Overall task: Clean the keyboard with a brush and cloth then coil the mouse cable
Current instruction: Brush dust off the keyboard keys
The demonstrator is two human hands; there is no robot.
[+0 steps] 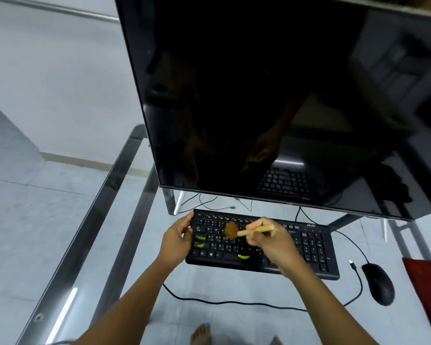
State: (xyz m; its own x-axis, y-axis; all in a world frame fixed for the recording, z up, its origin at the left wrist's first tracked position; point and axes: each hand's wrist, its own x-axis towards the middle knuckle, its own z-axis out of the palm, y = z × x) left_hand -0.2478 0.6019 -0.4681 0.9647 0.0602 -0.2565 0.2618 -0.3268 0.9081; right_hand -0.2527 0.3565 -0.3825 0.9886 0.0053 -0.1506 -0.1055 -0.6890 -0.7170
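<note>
- Step in hand: brushing the keys, the first part of the clean; cloth wipe and cable coil not yet done, as I judge it.
- keyboard [306, 247] lies flat on the glass worktop [209, 282], just below the dark monitor [271, 95].
- left grip [177, 241]: fingers curled round the keyboard's left edge, steadying it.
- right grip [274, 242]: closed round the wooden handle of the brush [246, 231], over the middle of the keyboard.
- Brush bristles are blurred, over the upper-left letter rows. Contact with the keys looks likely, but I can't tell for sure.
- yellow-green bits [243, 256] sit on the keys near the space bar and at the left side; whether debris or stickers, can't tell.
- red cloth [428, 287] lies at the right edge of the worktop, well apart from both hands.
- mouse [378, 283] sits right of the keyboard, with the mouse cable [234, 302] loose across the front of the worktop, uncoiled.
- Next move probably calls for sweeping the brush along the lower rows and numpad while the left grip keeps the board from sliding, then reaching right for the cloth.
</note>
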